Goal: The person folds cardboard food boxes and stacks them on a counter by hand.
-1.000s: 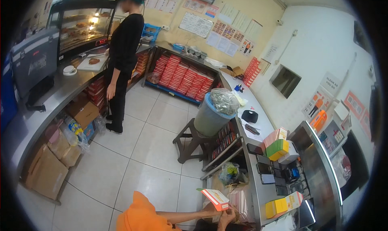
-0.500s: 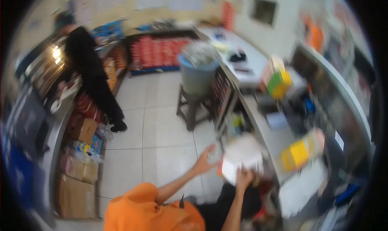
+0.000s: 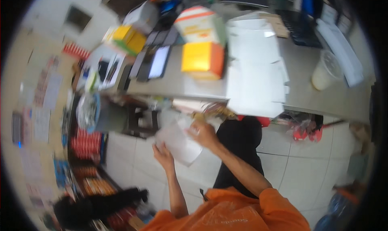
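Note:
A pale white sheet of card (image 3: 184, 150), blurred by motion, is held over the floor in front of my lap. My right hand (image 3: 205, 134) grips it at the upper right side, fingers curled. At its lower left edge my left hand (image 3: 163, 156) also holds it, thumb and fingers at the border. Above, flat white carton blanks (image 3: 254, 69) lie on the desk with their near end reaching over its edge. Beside them stand a yellow and orange box (image 3: 201, 61) and a taller white and orange carton (image 3: 198, 24).
The grey desk (image 3: 299, 89) runs across in front of me. On it are a phone (image 3: 159, 62), a keyboard (image 3: 301, 28) and a lidded plastic cup (image 3: 326, 71). A blue tub (image 3: 91, 111) on a dark stool (image 3: 141, 119) stands left; a person in black (image 3: 97, 206) is lower left.
My view has swung right toward the desk. My left hand, apart from the white card with fingers spread earlier, now holds its edge. My right hand still holds it.

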Tool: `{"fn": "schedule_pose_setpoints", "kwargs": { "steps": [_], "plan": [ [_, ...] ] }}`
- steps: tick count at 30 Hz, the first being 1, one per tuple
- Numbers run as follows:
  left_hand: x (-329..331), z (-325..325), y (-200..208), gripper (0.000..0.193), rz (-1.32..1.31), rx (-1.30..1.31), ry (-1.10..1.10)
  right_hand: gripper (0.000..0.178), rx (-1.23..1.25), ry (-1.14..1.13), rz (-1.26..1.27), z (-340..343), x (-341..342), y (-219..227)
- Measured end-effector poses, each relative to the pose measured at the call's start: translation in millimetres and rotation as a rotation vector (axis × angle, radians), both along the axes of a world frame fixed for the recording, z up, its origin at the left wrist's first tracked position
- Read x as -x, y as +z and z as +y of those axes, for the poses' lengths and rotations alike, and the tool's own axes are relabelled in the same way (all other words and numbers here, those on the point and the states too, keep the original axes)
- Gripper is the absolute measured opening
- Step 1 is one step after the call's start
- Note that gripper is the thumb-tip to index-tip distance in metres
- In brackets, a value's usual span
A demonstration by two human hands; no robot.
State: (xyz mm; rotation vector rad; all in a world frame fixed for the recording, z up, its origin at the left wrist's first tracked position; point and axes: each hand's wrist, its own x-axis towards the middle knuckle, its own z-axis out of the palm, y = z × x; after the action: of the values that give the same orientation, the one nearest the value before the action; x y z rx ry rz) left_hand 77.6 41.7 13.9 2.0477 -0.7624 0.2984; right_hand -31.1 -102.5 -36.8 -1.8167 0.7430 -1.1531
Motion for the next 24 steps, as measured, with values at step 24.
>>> {"fn": "schedule_pose_setpoints", "kwargs": {
  "steps": [24],
  "plan": [
    [86.8, -28.2, -24.7, 0.016, -0.045, 0.021, -0.275, 0.028, -0.738, 0.490, -0.423, -3.4, -5.6, -30.6]
  ]
}}
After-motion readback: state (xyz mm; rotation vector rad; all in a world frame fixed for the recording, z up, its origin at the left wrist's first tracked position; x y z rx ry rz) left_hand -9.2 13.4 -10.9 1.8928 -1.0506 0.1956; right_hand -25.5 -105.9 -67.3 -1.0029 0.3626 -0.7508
